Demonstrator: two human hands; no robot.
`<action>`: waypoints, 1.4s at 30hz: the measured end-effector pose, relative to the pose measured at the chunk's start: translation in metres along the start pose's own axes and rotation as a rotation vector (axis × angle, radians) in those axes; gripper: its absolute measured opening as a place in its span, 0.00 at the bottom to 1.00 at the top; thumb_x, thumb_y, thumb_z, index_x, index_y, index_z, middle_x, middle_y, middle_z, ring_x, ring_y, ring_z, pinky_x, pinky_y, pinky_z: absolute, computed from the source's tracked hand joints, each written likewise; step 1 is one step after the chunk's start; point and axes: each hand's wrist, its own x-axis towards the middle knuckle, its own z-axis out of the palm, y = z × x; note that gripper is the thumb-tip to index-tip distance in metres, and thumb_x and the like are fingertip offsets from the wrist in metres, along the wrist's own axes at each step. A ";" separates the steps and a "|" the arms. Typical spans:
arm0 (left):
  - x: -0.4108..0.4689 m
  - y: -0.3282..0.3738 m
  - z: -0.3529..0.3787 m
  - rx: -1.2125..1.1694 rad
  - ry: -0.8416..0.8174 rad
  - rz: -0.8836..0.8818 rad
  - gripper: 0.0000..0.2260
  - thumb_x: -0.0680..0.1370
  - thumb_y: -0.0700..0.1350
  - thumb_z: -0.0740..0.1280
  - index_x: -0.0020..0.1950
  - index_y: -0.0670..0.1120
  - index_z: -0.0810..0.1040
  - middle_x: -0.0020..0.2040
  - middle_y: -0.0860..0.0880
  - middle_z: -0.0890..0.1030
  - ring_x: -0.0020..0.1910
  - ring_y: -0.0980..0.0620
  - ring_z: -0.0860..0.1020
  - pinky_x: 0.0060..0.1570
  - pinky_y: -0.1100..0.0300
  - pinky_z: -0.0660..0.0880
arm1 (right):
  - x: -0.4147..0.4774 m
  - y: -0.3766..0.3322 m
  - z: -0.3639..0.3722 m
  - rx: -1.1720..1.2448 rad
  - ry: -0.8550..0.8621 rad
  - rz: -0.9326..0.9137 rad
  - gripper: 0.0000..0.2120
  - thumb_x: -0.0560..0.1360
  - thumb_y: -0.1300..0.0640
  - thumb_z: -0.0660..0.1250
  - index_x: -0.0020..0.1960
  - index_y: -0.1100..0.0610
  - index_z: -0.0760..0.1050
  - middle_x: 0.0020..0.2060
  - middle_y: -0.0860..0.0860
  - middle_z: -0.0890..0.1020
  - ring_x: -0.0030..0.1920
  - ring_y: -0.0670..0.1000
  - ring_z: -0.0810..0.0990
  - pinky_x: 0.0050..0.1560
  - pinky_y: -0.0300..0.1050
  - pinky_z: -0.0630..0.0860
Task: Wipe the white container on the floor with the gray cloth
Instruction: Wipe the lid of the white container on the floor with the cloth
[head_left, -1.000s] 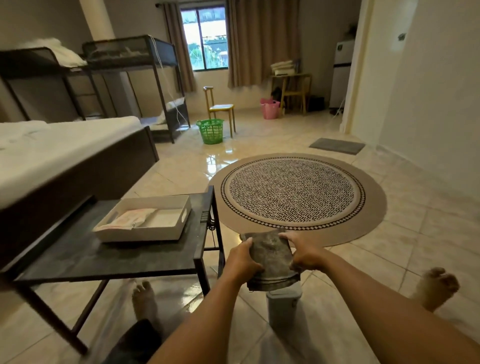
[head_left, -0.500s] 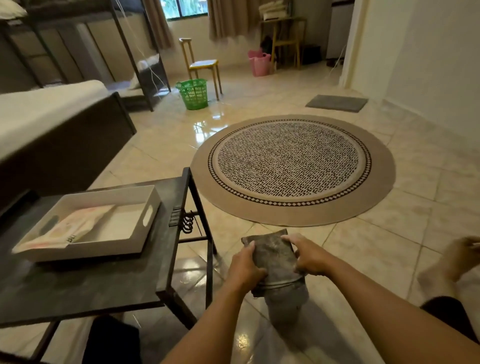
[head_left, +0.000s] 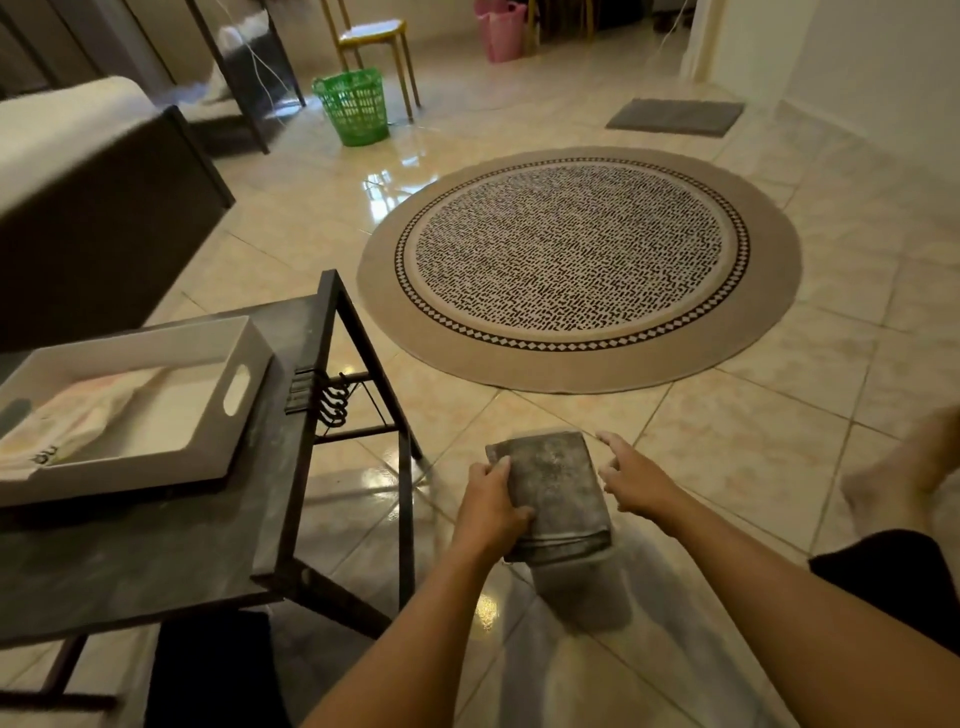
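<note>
A folded gray cloth lies flat on top of a small white container that stands on the tiled floor in front of me. The cloth hides the container's top; only its lower wall shows beneath. My left hand grips the cloth's left edge, thumb on top. Just to the right of the cloth, my right hand hovers with its fingers spread and nothing in it.
A dark metal side table carrying a white tray stands close on the left. A round patterned rug lies ahead. My bare foot is at the right. A green basket and a yellow chair stand farther back.
My right hand has let go of the cloth and opened beside it. The cloth has come down flat onto the container. The view has tilted lower toward the floor.
</note>
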 end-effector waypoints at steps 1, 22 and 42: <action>0.000 -0.001 0.001 -0.008 -0.008 -0.006 0.33 0.76 0.41 0.72 0.77 0.48 0.61 0.66 0.49 0.65 0.58 0.57 0.67 0.42 0.72 0.71 | 0.000 0.001 0.002 0.029 -0.003 0.027 0.27 0.81 0.63 0.56 0.78 0.50 0.57 0.57 0.57 0.76 0.51 0.57 0.79 0.49 0.54 0.79; -0.033 -0.016 0.043 0.623 -0.048 0.325 0.33 0.79 0.66 0.51 0.79 0.60 0.40 0.80 0.51 0.35 0.77 0.47 0.31 0.74 0.37 0.38 | -0.036 0.016 0.019 0.215 -0.232 0.014 0.42 0.73 0.72 0.62 0.79 0.46 0.52 0.48 0.59 0.76 0.49 0.60 0.81 0.49 0.57 0.84; -0.033 -0.009 0.062 0.687 0.030 0.321 0.29 0.82 0.57 0.44 0.80 0.49 0.40 0.81 0.49 0.39 0.77 0.47 0.34 0.74 0.43 0.34 | -0.034 0.016 0.019 0.242 -0.364 0.049 0.43 0.72 0.76 0.62 0.76 0.42 0.56 0.43 0.57 0.75 0.40 0.53 0.80 0.47 0.58 0.84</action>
